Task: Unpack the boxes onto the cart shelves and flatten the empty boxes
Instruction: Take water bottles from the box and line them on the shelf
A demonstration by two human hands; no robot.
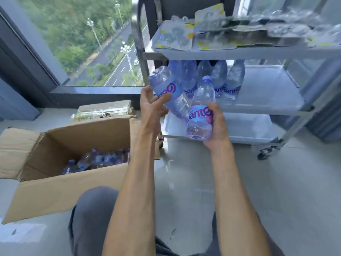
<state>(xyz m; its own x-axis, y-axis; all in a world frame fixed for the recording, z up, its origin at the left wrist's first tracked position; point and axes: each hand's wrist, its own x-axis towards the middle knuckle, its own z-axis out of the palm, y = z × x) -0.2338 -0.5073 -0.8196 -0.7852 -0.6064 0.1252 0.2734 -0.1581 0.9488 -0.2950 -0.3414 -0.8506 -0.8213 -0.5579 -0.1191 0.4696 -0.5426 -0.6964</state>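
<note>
My left hand (pixel 153 106) holds a clear water bottle (pixel 167 89) tilted bottom-up, its blue label facing me, in front of the cart's middle shelf (pixel 267 93). My right hand (pixel 216 126) grips a second bottle (pixel 201 115) upright, cap at the top, just left of the shelf's front edge. Several more bottles (pixel 221 80) stand in a row at the back left of the middle shelf. An open cardboard box (pixel 60 189) sits on the floor at left, with several bottles (pixel 99 159) lying inside.
The steel cart's top shelf (pixel 239 52) carries flattened printed cartons (pixel 212 34). The bottom shelf (pixel 249 130) is below my hands. Another packed box (pixel 105 109) stands by the window behind the open box. My knee (pixel 92 209) is low in view.
</note>
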